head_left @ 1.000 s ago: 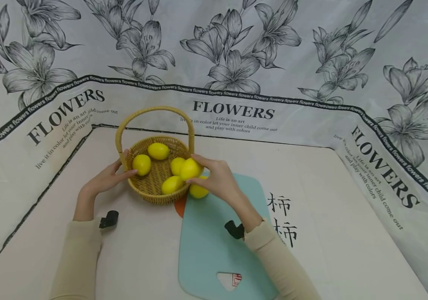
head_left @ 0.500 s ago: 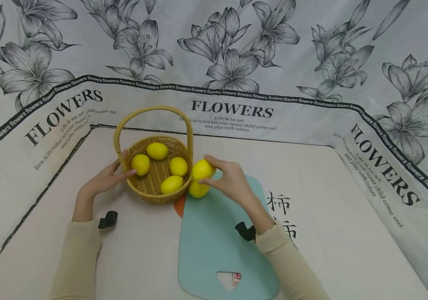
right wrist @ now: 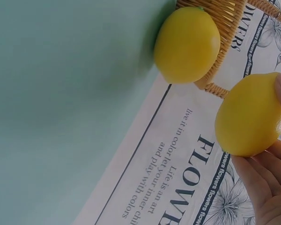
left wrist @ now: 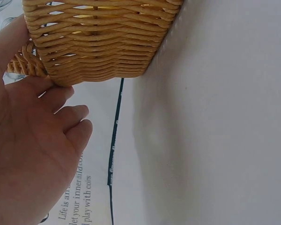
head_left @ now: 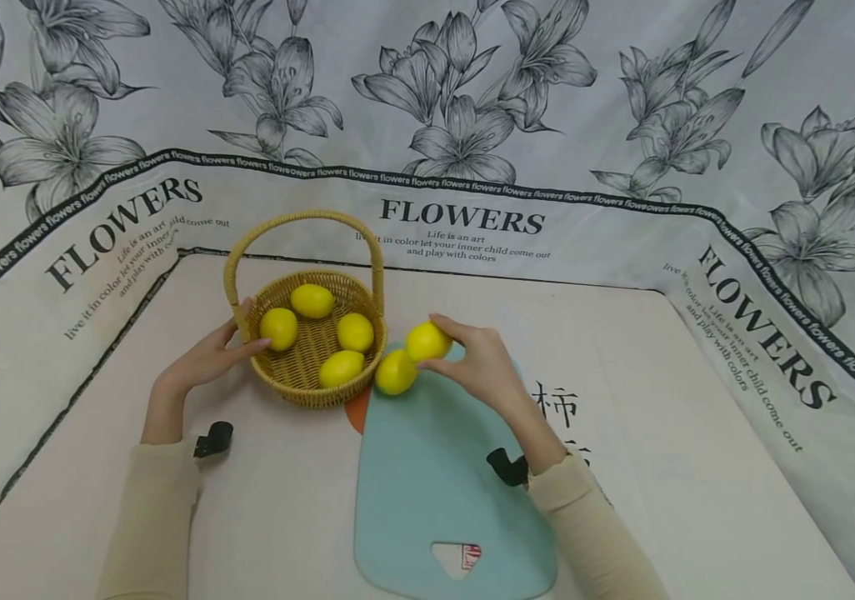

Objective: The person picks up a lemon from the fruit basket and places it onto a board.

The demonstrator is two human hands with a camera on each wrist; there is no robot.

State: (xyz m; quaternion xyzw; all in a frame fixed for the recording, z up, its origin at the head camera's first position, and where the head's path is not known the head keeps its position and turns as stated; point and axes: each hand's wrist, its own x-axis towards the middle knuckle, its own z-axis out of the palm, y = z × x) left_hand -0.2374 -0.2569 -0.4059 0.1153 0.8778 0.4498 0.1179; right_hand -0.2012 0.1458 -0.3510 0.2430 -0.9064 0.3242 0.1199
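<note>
I count one yellow oval lemon (head_left: 395, 374) out at flat pale-blue board (head_left: 427, 467)'s far-left corner, right hand (head_left: 480, 364) pinching another lemon (head_left: 428, 342), left hand (head_left: 208, 358) gripping tan wicker basket (head_left: 300, 395), four lemons (head_left: 341, 369) left inside.

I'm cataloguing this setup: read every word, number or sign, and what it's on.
"FLOWERS", on the flowered cloth, three times.
"Life is an art live it in color let your inner child come out and play with colors", below that.
"flowers", repeated along its black band.
"柿", on the tabletop; character below partly covered.
Thin black edging: lettering too blurred.
Red mark through hole in cutting board: too small.
</note>
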